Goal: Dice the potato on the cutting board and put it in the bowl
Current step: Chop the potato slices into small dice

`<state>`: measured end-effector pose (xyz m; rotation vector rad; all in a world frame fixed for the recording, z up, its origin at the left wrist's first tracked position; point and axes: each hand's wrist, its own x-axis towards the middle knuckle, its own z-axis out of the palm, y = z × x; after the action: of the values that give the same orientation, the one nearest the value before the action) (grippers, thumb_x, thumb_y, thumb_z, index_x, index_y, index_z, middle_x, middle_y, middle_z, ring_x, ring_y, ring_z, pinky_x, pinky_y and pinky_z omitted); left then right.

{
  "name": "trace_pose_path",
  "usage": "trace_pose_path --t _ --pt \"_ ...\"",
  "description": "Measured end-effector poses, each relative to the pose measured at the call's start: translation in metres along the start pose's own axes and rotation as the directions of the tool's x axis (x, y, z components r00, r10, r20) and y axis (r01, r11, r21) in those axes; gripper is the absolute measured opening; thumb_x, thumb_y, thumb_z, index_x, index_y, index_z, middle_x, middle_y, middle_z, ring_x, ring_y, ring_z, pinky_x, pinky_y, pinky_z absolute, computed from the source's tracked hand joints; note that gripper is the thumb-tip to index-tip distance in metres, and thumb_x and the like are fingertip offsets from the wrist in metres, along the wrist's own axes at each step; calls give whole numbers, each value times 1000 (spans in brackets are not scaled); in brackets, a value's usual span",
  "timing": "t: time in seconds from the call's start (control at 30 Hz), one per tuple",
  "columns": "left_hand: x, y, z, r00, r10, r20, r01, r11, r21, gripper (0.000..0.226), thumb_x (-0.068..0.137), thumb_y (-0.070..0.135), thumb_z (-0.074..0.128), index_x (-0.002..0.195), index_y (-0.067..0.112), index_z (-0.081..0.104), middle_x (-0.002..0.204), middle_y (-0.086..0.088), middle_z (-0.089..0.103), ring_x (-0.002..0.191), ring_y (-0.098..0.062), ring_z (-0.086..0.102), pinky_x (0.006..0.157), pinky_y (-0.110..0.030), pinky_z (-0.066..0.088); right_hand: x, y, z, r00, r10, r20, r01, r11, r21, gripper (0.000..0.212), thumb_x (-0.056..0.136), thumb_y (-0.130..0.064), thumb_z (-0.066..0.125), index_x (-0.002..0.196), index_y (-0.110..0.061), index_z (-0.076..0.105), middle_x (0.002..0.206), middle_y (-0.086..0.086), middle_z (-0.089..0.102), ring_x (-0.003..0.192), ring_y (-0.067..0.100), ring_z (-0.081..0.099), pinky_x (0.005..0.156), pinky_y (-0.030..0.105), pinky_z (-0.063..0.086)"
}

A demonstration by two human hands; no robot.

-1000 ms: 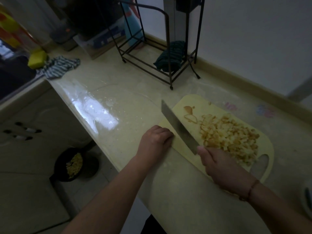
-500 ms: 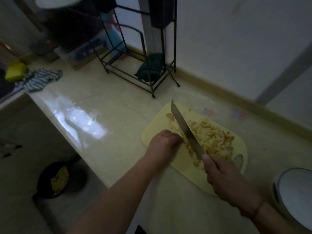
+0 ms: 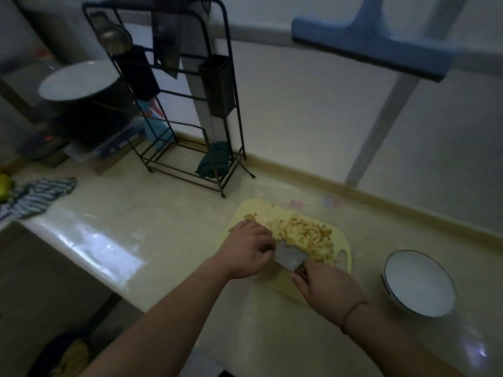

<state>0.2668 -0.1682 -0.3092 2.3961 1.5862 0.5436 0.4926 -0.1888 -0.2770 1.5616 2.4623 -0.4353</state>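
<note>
Pale yellow cutting board sits on the glossy beige counter, near the back wall.

Head view:
- Diced potato is piled on the board's far half, all of it on the board. None in the bowl.
- Bowl is white with a dark rim, on the counter to the right of the board, apart from it.
- Right hand: fingers clenched round the knife handle at the board's near edge. Blade lies tilted, broad side up, its far edge against the potato pile. Thin band on the wrist.
- Left hand: fingers curled down over the blade's left end, knuckles up, beside the pile. Whether the fingertips pinch the blade or only rest on it, can't tell; the frame is blurred there.

Rest: black wire rack behind the board with a dark green cloth on its bottom shelf; striped cloth at far left.
</note>
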Motion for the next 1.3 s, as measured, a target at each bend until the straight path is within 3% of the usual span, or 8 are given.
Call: trace_pose_path --t 0.2,0.4,0.57,0.77,0.97,1.13,1.2,1.3 --pt "12 7 10 988 -5 155 6 1000 -5 45 94 56 47 108 22 73 112 1 65 106 -20 54 96 -35 39 -3 -14 -7 994 101 35 -99 993 -58 50 99 -59 27 117 -20 53 105 2 68 92 24 65 102 55 38" --pt "26 16 15 958 46 283 -41 999 -25 52 98 60 44 121 18 66 123 -3 60 110 -23 54 91 -34 40 -9 -30 -21 987 159 34 -158 987 -30 40 101 -49 32 112 -22 59 112 5 67 101 27 65 107 54 34" --pt "33 21 7 975 106 197 -78 986 -146 47 102 51 43 114 15 69 110 -4 63 99 -21 58 85 -38 47 -7 -35 -21 984 176 3 -175 983 -47 42 101 -51 28 121 -27 56 109 4 69 98 28 65 116 59 13" --pt "44 23 -3 921 138 365 -43 965 -258 46 105 46 41 127 11 62 128 -8 60 116 -23 55 97 -36 44 -18 -43 -37 987 155 31 -153 986 -68 41 102 -49 29 122 -22 54 114 5 66 103 28 62 110 53 30" --pt "60 -32 -39 972 -234 3 215 890 -402 35 102 35 51 117 10 70 114 -3 67 108 -21 61 90 -29 44 -30 -32 -38 990 138 40 -136 990 -35 49 101 -54 26 119 -20 56 112 5 65 98 26 63 85 38 46" --pt "38 -78 -40 695 -680 -232 524 701 -484 23 99 9 53 116 6 69 106 -10 67 98 -25 63 82 -30 44 -32 -23 -36 991 132 18 -131 991 -19 48 99 -59 25 114 -22 52 105 3 65 88 25 62 60 33 35" --pt "28 -76 -21 771 -620 -149 522 748 -410 28 94 -3 50 114 4 69 110 -14 68 103 -29 63 89 -33 47 -32 -17 -37 990 138 21 -137 990 -18 50 98 -62 24 113 -22 50 102 3 65 81 25 60 54 34 32" --pt "26 -60 -6 907 -375 -194 268 866 -422 34 78 -5 45 97 8 71 97 -2 64 94 -22 60 85 -37 51 -29 -9 -39 991 128 30 -126 989 -72 51 98 -62 24 117 -22 48 104 4 65 87 26 63 58 35 35"
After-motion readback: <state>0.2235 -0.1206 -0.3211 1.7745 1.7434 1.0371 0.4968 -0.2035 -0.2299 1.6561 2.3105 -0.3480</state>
